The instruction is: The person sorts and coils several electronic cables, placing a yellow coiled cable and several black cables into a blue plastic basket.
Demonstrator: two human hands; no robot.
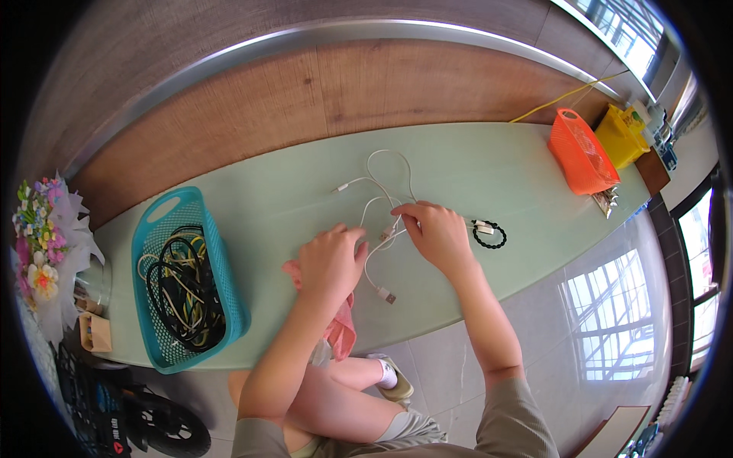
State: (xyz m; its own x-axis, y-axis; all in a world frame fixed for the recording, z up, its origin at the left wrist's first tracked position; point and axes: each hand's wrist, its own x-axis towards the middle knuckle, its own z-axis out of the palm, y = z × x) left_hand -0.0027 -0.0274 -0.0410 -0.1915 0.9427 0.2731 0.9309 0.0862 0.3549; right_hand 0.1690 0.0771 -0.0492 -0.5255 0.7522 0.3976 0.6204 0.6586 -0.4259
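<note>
A tangle of thin white USB cables (pixel 391 150) lies on the pale green glass table between my two hands. My right hand (pixel 437 235) is closed, its thumb and forefinger pinching the tangle where several strands cross. Just left of it, my left hand (pixel 330 259) is curled with its fingertips on a white strand. One white USB plug (pixel 386 295) points toward me on the tabletop, and a small white connector (pixel 341 187) lies at the far side. To the right of my right hand sit a black braided loop (pixel 490 236) and a white plug (pixel 482 227).
A teal basket (pixel 237 294) full of black, white and yellow cables stands at the left. Pink cloth (pixel 341 330) is below my left forearm. Orange (pixel 578 156) and yellow (pixel 620 137) baskets stand far right; flowers (pixel 46 252) are far left. A wooden panel (pixel 328 91) borders the table's back.
</note>
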